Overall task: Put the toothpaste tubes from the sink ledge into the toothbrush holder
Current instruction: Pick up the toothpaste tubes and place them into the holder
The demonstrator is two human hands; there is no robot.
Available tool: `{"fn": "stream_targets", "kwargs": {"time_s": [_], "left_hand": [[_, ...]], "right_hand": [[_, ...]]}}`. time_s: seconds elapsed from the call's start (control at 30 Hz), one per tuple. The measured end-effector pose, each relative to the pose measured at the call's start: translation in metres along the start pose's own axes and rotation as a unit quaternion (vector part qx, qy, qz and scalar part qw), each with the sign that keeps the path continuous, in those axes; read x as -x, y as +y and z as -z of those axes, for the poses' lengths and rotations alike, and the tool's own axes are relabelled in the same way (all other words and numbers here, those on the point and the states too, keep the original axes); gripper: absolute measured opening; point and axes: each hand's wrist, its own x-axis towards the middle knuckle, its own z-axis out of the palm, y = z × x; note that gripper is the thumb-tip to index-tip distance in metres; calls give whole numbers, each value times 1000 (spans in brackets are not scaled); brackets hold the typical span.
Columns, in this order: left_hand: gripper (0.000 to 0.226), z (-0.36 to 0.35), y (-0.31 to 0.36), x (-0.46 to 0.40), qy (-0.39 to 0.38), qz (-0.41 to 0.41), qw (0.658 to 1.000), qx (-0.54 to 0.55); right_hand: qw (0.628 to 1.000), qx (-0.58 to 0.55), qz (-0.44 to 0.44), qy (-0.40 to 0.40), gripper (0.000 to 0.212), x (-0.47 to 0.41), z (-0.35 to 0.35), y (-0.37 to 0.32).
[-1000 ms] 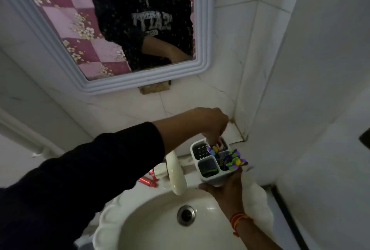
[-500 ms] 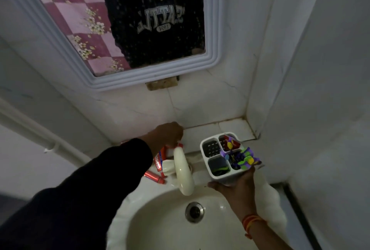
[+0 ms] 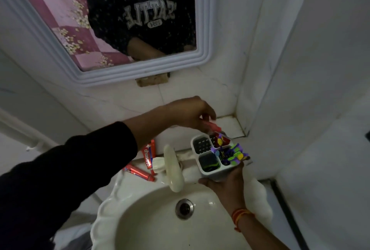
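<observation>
My right hand (image 3: 226, 183) holds a white four-compartment toothbrush holder (image 3: 202, 146) from below, over the sink's right rim. Colourful toothbrushes (image 3: 233, 154) stick out of its right compartment, and a red tube end shows in the far one. My left hand (image 3: 190, 112) hovers just above the holder's far side, fingers closed on a red toothpaste tube (image 3: 212, 125) that points down toward it. Two more red toothpaste tubes lie on the sink ledge, one (image 3: 149, 155) behind the tap and another (image 3: 139, 172) left of it.
A cream tap (image 3: 174, 167) arches over the white basin (image 3: 140, 219) with its drain (image 3: 184, 208). A framed mirror (image 3: 128, 29) hangs on the tiled wall above. A tiled corner (image 3: 243, 109) rises close on the right.
My left hand went from the holder to the ledge behind the tap, picked up a red tube, and has carried it right, back above the holder. The right hand kept holding the holder.
</observation>
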Motion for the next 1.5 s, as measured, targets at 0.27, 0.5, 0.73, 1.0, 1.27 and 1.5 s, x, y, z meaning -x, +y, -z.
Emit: {"fn": "stream_targets", "kwargs": {"time_s": [0.27,0.5,0.73,1.0,1.27,1.5], "left_hand": [[31,9,69,-34,-167,60,949,-260],[36,17,69,-32,-140,89,969,-183],[26,28,21,5,-38,218,972,80],[48,-70,-59,77,-90,503,854,97],[68,-122,-68,77,74,519,844,112],[20,-51,-18,85,245,404,870,143]], "right_hand": [[1000,-12,2,-12,126,2,1,-3],[1000,0,14,-16,124,3,1,-5],[1000,9,16,-6,117,2,3,-3],[1000,27,0,14,119,0,0,1],[999,33,-2,9,125,1,0,-1],[1000,20,-1,-2,127,3,2,-5]]}}
